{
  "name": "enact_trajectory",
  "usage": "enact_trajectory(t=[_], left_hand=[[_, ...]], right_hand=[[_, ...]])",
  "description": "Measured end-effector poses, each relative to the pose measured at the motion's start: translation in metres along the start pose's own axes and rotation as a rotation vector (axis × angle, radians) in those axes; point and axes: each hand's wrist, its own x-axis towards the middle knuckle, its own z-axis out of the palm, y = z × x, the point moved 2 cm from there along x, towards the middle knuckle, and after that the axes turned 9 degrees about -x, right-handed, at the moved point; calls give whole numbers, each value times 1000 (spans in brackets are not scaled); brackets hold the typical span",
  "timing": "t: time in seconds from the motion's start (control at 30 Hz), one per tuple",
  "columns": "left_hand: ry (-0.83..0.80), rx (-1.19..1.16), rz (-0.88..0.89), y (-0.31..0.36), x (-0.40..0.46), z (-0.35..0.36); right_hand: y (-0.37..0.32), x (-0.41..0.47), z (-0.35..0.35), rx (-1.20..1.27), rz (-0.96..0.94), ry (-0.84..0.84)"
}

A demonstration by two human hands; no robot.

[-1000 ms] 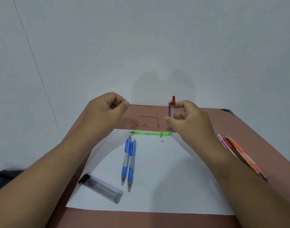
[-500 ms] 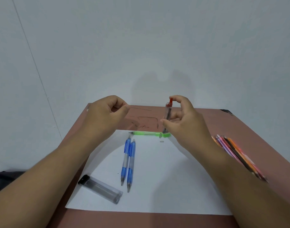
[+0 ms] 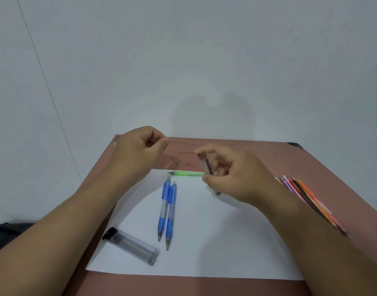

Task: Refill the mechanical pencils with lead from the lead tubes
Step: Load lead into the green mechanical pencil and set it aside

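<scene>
right hand (image 3: pixel 236 178): fingers pinch tilted lead tube (image 3: pixel 206 165), above green pencil (image 3: pixel 188 173)
left hand (image 3: pixel 136 154): fingers curled, empty

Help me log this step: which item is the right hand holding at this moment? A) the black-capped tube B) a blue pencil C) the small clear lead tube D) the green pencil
C: the right hand pinches the small clear lead tube above the paper, while the blue pencils, the green pencil and the black-capped tube all lie on the sheet.
</scene>
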Motion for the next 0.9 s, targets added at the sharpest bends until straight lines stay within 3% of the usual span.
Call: enact_trajectory(t=[0.27, 0.33, 0.5, 0.7, 0.8, 0.9], left_hand=[[-78, 54, 29, 7, -4, 5], [-96, 96, 69, 9, -6, 8], [-175, 140, 201, 16, -9, 16], [-234, 92, 437, 28, -14, 26], [-257, 69, 393, 26, -13, 30], [-308, 71, 203, 12, -8, 34]], right_hand=[[-10, -4, 0, -217, -102, -445], [-10, -4, -2, -220, -106, -370], [-5, -1, -8, -285, -94, 171], [-6, 1, -5, -354, -148, 280], [-5, 2, -6, -389, -144, 306], [-1, 2, -9, -383, -93, 348]])
